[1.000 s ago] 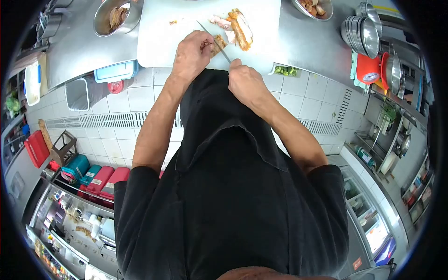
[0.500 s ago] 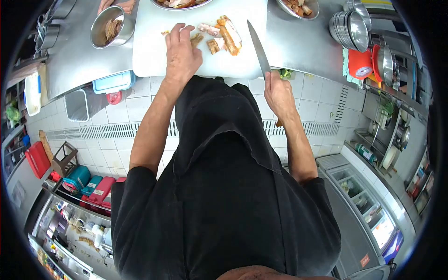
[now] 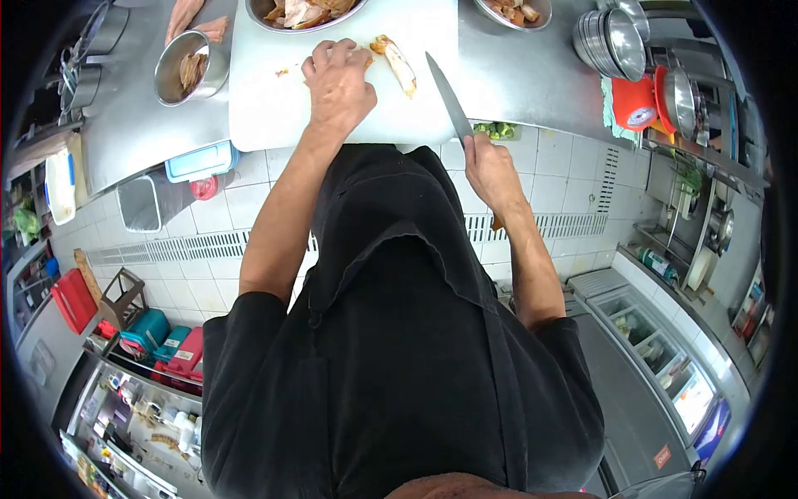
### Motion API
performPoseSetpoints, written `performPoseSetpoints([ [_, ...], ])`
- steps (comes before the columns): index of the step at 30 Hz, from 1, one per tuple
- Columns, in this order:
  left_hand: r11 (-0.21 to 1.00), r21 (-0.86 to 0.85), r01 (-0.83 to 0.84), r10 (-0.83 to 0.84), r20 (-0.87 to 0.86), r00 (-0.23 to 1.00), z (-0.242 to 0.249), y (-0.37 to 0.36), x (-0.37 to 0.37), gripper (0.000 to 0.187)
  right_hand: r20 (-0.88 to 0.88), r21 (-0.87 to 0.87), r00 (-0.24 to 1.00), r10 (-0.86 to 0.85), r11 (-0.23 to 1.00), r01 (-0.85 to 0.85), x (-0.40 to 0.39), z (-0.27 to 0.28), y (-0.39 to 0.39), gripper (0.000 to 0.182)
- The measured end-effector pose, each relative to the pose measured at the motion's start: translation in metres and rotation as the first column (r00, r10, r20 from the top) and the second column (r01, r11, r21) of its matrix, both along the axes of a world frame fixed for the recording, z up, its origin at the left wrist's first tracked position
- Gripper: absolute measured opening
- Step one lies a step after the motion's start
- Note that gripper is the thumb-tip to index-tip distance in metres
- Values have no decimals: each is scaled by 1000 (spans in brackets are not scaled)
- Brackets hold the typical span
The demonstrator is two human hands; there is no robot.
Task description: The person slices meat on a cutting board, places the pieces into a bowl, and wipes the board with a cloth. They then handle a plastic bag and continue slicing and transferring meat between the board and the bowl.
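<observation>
On the white cutting board (image 3: 266, 112), my left hand (image 3: 339, 87) is cupped palm down with curled fingers. A bit of browned meat peeks out beside its index finger; the palm hides the rest. Just right of that hand lies a strip of cooked meat (image 3: 395, 66) with golden skin, apart from the fingers. My right hand (image 3: 492, 170) is wrapped round the handle of a long knife (image 3: 450, 98). The blade points away from me, above the board's right edge, and touches no meat. Small crumbs lie left of my left hand.
A metal bowl of meat (image 3: 307, 27) stands at the board's far end. A steel pot (image 3: 212, 79) with brown strips is on the left. Another meat bowl (image 3: 540, 12), stacked bowls (image 3: 594, 46) and a red scale (image 3: 633, 104) stand right. A person's hand (image 3: 184, 15) shows far left.
My left hand has covered the small meat pieces that lay beside it, and they are now hidden. The longer meat strip stays on the board. The knife remains in my right hand.
</observation>
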State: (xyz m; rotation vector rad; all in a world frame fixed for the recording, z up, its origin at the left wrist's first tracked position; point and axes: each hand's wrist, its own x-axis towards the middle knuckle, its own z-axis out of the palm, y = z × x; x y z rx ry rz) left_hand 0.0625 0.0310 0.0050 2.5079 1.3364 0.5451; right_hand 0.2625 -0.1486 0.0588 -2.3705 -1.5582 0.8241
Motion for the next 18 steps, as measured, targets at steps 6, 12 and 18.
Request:
performPoseSetpoints([
  [6, 944, 158, 290, -270, -136, 953, -2, 33, 23, 40, -125, -24, 989, -83, 996, 81, -2, 9, 1, 34],
  [12, 969, 9, 249, -248, -37, 968, 0, 11, 18, 27, -399, -30, 856, -330, 937, 347, -15, 11, -5, 38],
  [18, 975, 77, 208, -213, 60, 975, 3, -12, -4, 33, -227, 235, 939, -258, 921, 310, -40, 31, -20, 39],
])
